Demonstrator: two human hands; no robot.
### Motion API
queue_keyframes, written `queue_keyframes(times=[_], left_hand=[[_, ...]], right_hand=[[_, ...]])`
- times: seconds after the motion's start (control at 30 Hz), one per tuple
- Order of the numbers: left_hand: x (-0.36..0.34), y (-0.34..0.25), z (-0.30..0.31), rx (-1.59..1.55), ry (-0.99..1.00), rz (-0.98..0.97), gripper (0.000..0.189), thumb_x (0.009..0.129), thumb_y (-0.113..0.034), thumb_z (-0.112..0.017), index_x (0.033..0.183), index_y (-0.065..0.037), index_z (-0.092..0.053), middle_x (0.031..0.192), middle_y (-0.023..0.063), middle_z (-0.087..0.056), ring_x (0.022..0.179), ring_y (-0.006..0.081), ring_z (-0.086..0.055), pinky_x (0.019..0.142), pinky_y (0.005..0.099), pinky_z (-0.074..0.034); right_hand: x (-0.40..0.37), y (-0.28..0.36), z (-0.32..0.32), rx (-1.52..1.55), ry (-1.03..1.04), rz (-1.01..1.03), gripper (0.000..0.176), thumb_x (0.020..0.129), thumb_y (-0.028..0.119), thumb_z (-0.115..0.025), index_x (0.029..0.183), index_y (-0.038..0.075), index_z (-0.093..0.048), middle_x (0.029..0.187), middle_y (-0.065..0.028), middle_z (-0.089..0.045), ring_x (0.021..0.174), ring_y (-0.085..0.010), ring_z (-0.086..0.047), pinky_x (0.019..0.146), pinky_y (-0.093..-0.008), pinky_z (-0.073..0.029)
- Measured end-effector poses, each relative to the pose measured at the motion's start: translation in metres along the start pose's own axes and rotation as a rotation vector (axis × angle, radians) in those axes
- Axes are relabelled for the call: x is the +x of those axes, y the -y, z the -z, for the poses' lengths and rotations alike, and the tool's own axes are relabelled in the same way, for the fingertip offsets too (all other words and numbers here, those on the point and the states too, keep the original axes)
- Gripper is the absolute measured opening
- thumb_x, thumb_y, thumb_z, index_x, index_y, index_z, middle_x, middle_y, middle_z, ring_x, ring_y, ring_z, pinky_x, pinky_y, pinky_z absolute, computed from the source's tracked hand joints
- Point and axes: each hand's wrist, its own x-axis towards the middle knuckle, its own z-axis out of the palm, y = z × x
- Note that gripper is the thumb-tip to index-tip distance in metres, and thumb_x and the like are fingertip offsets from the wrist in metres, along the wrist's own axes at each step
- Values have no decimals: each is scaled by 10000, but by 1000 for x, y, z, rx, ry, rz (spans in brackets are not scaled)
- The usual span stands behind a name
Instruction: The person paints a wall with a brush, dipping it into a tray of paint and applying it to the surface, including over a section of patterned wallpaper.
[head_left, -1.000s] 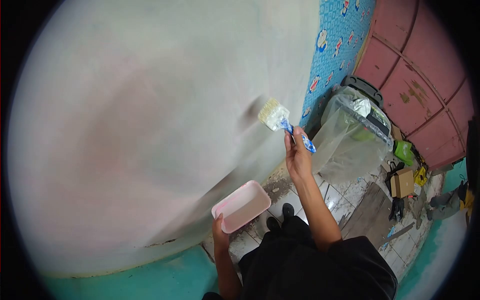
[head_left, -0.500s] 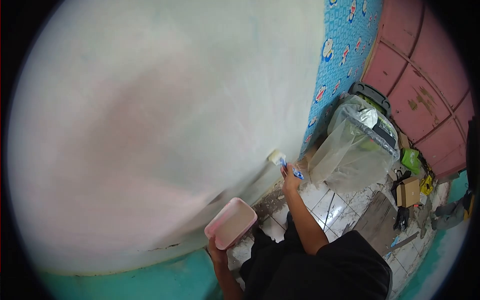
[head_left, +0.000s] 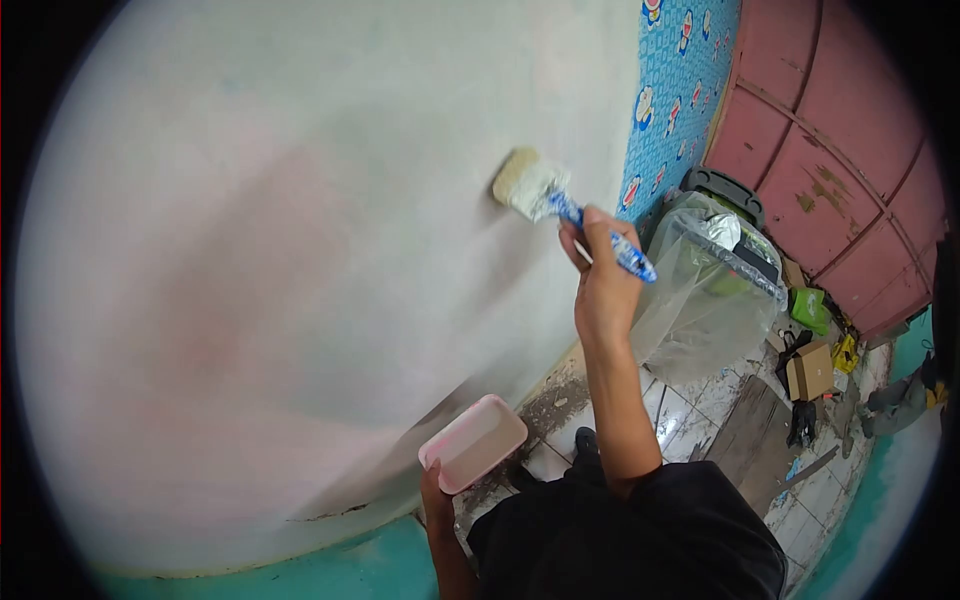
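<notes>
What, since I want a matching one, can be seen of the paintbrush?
The paintbrush is broad, with pale yellowish bristles, a whitish-smeared middle and a blue handle mottled white. It slants, bristles up and left in view, at the pale wall; contact is unclear. The right hand holds the handle, its end protruding.
</notes>
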Motion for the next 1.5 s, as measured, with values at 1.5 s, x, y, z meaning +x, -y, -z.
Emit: queue_keyframes(times=[1.5], left_hand=[[-24,-62,-22,-45,-108,-53,537,910,-295,-568,1338,14,-467,1223,124,-574,1108,225,-577,956,339,-449]], right_hand=[[-46,-245,290,-296,-288,-563,229,929,121,-629,1115,14,-549,1048,-120,-635,925,-231,-664,847,-346,-575]])
